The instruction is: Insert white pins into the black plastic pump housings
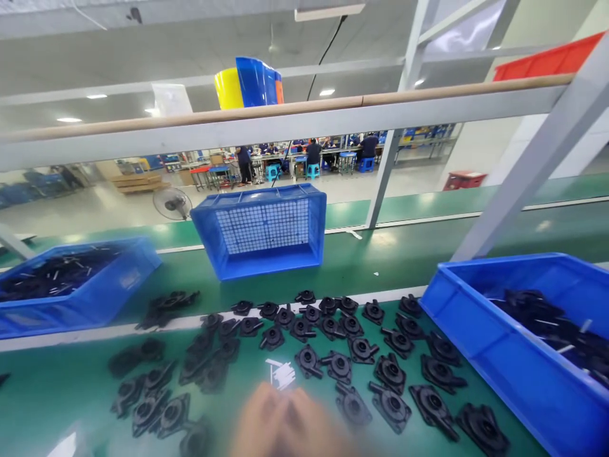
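Observation:
My left hand (257, 420) and my right hand (310, 424) are side by side at the bottom middle, close together or touching. Both are smeared by motion, so their fingers and anything in them cannot be made out. Just beyond the fingertips, a small pile of short white sticks (284, 375) lies on the green table (238, 406). To the right and beyond are many black plastic housings with a round centre and a side spout (339, 367). More black housings (174, 414) lie to the left, some overlapping or blurred.
A blue bin (495, 343) holding black parts and white sticks stands at the right; another filled blue bin (118, 279) is at the left. Behind the parts, a blue crate (271, 261) is tipped on its side. A white frame (333, 120) crosses above. People sit in the background.

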A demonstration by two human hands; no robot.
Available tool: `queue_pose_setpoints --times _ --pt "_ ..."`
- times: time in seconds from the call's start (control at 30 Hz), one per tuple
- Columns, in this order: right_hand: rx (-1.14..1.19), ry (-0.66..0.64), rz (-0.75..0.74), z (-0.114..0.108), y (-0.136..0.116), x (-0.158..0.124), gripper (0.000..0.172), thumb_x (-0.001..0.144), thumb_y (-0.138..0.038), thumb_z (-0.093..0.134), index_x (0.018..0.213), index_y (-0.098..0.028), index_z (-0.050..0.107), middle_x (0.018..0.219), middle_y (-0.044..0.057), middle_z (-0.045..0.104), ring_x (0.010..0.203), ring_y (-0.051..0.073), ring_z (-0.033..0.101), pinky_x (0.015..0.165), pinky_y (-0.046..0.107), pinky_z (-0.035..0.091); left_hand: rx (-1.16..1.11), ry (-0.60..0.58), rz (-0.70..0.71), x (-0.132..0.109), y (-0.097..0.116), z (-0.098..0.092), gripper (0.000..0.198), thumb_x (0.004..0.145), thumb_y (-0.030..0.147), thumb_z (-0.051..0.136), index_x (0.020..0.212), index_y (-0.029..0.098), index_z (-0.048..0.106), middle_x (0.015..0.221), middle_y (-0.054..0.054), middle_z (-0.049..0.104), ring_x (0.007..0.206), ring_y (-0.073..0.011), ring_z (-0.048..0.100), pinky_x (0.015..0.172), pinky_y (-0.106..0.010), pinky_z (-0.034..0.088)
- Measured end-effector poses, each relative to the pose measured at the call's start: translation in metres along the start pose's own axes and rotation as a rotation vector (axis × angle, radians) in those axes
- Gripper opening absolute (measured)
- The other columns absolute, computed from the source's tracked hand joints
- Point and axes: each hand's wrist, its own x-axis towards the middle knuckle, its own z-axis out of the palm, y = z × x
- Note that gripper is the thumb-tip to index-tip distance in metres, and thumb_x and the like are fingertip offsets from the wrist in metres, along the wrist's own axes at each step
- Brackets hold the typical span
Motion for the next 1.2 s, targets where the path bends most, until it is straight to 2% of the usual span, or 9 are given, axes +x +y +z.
queue_pose_setpoints --times 0.13,0.37,0.43,0.57,0.63,0.87,1.07,1.2 --pt "-0.024 0.018 -0.06 0.005 0.011 -0.001 0.028 0.08 -0.031 0.056 0.107 -0.027 0.057 0.096 0.004 0.063 0.084 0.018 0.059 0.075 0.022 0.046 -0.041 0.095 0.026 0.002 -0.004 -0.003 0.044 0.079 0.06 0.051 0.071 0.017 0.056 0.071 -0.003 0.056 0.064 -0.0135 0.051 0.061 -0.022 0.044" --pt "-0.082 0.09 -0.11 0.018 0.026 -0.007 0.031 0.086 -0.036 0.052 0.114 -0.023 0.053 0.099 0.004 0.059 0.085 0.015 0.058 0.075 0.019 0.046 -0.079 0.225 -0.051 0.011 -0.017 -0.025 0.051 0.074 0.067 0.052 0.072 0.016 0.058 0.068 -0.002 0.056 0.063 -0.0145 0.051 0.057 -0.022 0.044" --pt "-0.123 0.063 -0.146 0.023 0.032 -0.007 0.031 0.087 -0.038 0.051 0.114 -0.024 0.054 0.1 0.004 0.058 0.085 0.016 0.058 0.073 0.019 0.046 -0.092 0.244 -0.052 0.012 -0.017 -0.027 0.052 0.074 0.068 0.051 0.071 0.016 0.058 0.067 -0.002 0.055 0.062 -0.0142 0.05 0.057 -0.022 0.044" --pt "-0.215 -0.082 -0.159 0.031 0.042 -0.006 0.027 0.086 -0.042 0.049 0.109 -0.03 0.058 0.095 0.0 0.059 0.075 0.014 0.058 0.067 0.018 0.047 -0.097 0.228 -0.046 0.01 -0.012 -0.024 0.054 0.072 0.07 0.051 0.07 0.016 0.058 0.066 -0.002 0.055 0.063 -0.0143 0.049 0.058 -0.022 0.045" --pt "-0.217 -0.095 -0.144 0.033 0.043 -0.006 0.028 0.086 -0.043 0.049 0.109 -0.032 0.058 0.094 -0.001 0.059 0.075 0.014 0.059 0.065 0.019 0.047 -0.084 0.221 -0.05 0.009 -0.01 -0.022 0.055 0.072 0.07 0.051 0.069 0.016 0.058 0.065 -0.002 0.055 0.063 -0.0146 0.05 0.059 -0.023 0.045" --pt "-0.112 -0.022 -0.151 0.03 0.036 -0.011 0.039 0.085 -0.041 0.049 0.123 -0.035 0.051 0.111 0.001 0.058 0.091 0.019 0.06 0.077 0.024 0.05 -0.075 0.245 -0.04 0.009 -0.004 -0.025 0.052 0.075 0.067 0.051 0.067 0.016 0.058 0.064 -0.001 0.054 0.061 -0.0145 0.05 0.059 -0.023 0.044" --pt "-0.158 -0.145 -0.055 0.015 0.018 -0.009 0.038 0.084 -0.036 0.053 0.122 -0.038 0.053 0.101 -0.001 0.061 0.08 0.016 0.061 0.071 0.019 0.048 -0.087 0.227 -0.037 0.004 0.005 -0.023 0.047 0.079 0.061 0.049 0.069 0.016 0.056 0.066 -0.001 0.054 0.064 -0.014 0.05 0.061 -0.022 0.044" --pt "-0.073 -0.142 -0.055 0.002 0.002 -0.013 0.039 0.089 -0.032 0.047 0.128 -0.033 0.047 0.109 0.001 0.059 0.09 0.015 0.06 0.079 0.02 0.047 -0.088 0.228 -0.046 0.003 0.008 -0.023 0.045 0.08 0.059 0.05 0.071 0.016 0.055 0.067 -0.001 0.054 0.065 -0.0137 0.05 0.062 -0.022 0.043"
